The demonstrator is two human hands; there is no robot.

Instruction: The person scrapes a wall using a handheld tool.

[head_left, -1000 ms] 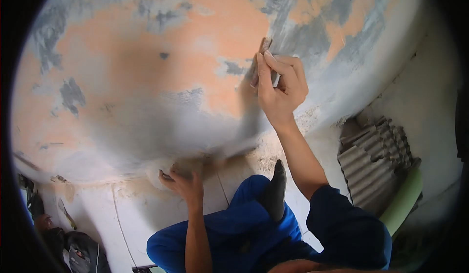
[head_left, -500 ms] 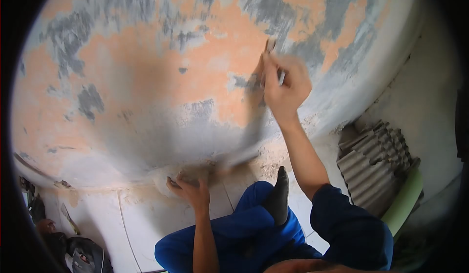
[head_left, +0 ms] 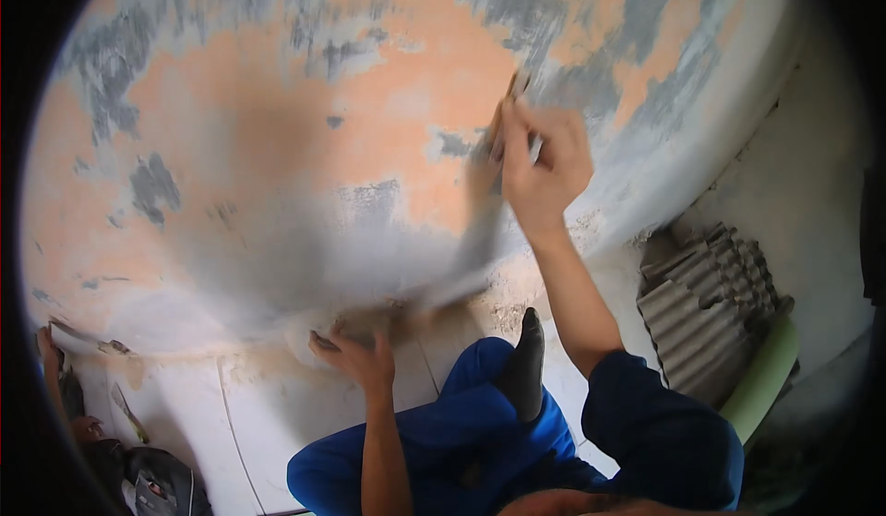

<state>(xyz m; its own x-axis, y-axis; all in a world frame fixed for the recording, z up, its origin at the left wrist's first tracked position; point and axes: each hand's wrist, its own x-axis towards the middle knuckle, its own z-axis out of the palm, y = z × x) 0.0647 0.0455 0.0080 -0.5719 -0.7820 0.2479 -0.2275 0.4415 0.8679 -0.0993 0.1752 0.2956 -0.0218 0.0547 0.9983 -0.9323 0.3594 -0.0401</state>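
Note:
In the upper middle, my right hand (head_left: pixel 548 163) pinches a small flat strip (head_left: pixel 519 87) between thumb and fingers, its edge at the wall. The wall (head_left: pixel 397 91) has patches of peach, grey and white. My left hand (head_left: pixel 358 357) is low at the wall's foot, its fingers curled around or against a pale lump (head_left: pixel 309 339) that I cannot make out clearly.
Broken corrugated sheets (head_left: pixel 692 322) and a green roll (head_left: pixel 764 373) lie at the right. At the far left are another person's hand (head_left: pixel 88 428), a blade-like tool (head_left: pixel 129 413) on the tiles and a dark bag (head_left: pixel 161 484). My socked foot (head_left: pixel 526 368) is below the wall.
My right hand has shifted slightly right with the strip still in it. My left hand stays low by the wall. More of the other person's arm shows at the far left.

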